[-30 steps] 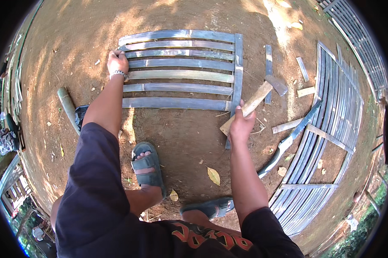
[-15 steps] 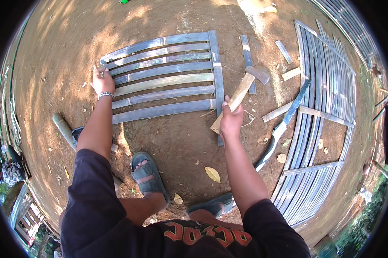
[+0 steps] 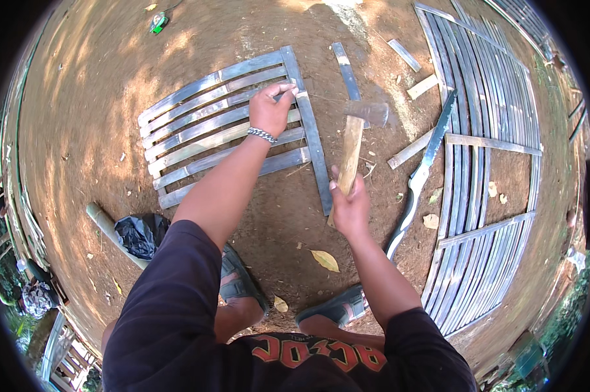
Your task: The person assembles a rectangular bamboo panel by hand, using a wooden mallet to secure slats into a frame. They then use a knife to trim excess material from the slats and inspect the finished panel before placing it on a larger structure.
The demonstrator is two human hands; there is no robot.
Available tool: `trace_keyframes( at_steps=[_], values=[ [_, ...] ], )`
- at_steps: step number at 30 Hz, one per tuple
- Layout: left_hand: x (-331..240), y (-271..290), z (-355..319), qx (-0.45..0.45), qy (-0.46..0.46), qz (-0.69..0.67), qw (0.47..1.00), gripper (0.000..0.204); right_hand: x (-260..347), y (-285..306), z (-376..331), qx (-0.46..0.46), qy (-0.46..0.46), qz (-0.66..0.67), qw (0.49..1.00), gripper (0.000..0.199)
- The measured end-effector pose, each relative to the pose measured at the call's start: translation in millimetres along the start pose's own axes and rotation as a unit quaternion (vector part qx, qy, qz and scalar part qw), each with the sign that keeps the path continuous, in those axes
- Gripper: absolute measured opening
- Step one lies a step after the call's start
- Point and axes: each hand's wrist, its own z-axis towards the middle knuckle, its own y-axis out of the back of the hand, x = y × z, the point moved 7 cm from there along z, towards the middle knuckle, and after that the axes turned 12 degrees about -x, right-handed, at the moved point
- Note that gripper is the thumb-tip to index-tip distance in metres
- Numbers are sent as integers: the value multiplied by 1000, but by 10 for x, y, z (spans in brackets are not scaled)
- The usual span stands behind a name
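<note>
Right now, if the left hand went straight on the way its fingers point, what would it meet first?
Likely the grey end strip of the slatted panel, close by the left hand; contact is hard to judge.

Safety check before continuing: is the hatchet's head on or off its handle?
On: the metal head sits at the far end of the wooden handle, which the right hand grips.

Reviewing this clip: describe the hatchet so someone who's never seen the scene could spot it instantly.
Find the smaller slatted frame, mostly left of centre, then the person's right grip beyond its right edge. The hatchet points up the picture from there: pale wooden shaft, wide grey head, unlike the nearby saw, which is long, thin-bladed and unheld.
</note>
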Motion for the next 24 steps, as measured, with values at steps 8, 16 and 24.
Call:
trace_keyframes(
  at_steps=[8, 16, 24],
  values=[
    [430, -15, -194, 77, 144, -64, 984, 25, -146, 9, -382, 42, -34, 7, 999, 37],
    [163, 198, -330, 69, 51, -29, 996, 21, -249, 103, -383, 44, -60, 51, 996, 37],
    [119, 119, -270, 19, -15, 7, 1000, 21, -173, 158, -346, 59, -57, 31, 996, 37]
  ],
)
